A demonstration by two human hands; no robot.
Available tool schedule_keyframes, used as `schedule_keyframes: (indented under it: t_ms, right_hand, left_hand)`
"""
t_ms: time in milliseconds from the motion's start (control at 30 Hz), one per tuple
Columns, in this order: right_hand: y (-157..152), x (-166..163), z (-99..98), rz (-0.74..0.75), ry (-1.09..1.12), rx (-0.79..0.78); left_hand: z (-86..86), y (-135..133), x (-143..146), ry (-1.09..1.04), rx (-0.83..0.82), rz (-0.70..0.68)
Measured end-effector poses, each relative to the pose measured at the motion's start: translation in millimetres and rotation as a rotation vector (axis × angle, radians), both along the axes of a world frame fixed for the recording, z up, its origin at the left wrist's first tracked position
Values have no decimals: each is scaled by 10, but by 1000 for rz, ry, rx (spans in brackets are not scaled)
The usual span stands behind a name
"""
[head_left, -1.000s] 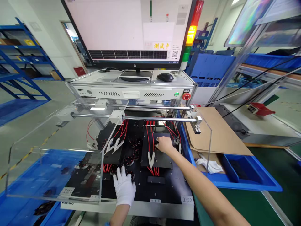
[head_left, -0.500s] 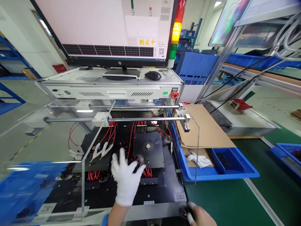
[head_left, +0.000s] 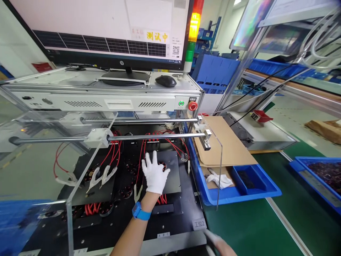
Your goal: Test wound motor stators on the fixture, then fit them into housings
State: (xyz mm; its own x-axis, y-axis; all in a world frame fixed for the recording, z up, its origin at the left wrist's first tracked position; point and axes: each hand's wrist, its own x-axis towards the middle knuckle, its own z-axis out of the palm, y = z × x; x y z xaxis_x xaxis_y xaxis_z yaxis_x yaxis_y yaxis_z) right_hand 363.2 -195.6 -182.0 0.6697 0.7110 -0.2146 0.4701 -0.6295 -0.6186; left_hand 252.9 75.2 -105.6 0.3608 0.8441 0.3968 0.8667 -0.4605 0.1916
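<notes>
My left hand (head_left: 155, 176), in a white glove with a blue watch (head_left: 140, 211) at the wrist, rests on the black fixture plate (head_left: 174, 179) of the test station. Its fingers fan over a round copper-wound motor part (head_left: 161, 165) and hold it against the plate. Red wires (head_left: 115, 151) with white clips (head_left: 101, 175) hang to the left of the hand, and several more round motor parts (head_left: 125, 192) lie on the black base. My bare right hand (head_left: 218, 244) shows only as a blur at the bottom edge, below the station's front corner.
A clear acrylic guard (head_left: 80, 167) slides on steel rods (head_left: 149, 136) over the left half. Behind stand a monitor (head_left: 106, 28), a mouse (head_left: 165, 81) and a red stop button (head_left: 192, 105). To the right lie cardboard (head_left: 221, 145), a blue bin (head_left: 239, 193) and a blue tray of dark parts (head_left: 327, 172).
My left hand moved from the front of the base up to the right plate with a round part. My right hand left that plate and dropped to the bottom edge. The view shifted right.
</notes>
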Motion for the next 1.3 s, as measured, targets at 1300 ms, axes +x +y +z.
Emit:
schedule_keyframes:
  t_ms: [1300]
  right_hand:
    - [2538,-4,860,207,693,205]
  left_hand:
    - [-567,39,-704,-801,-310,-515]
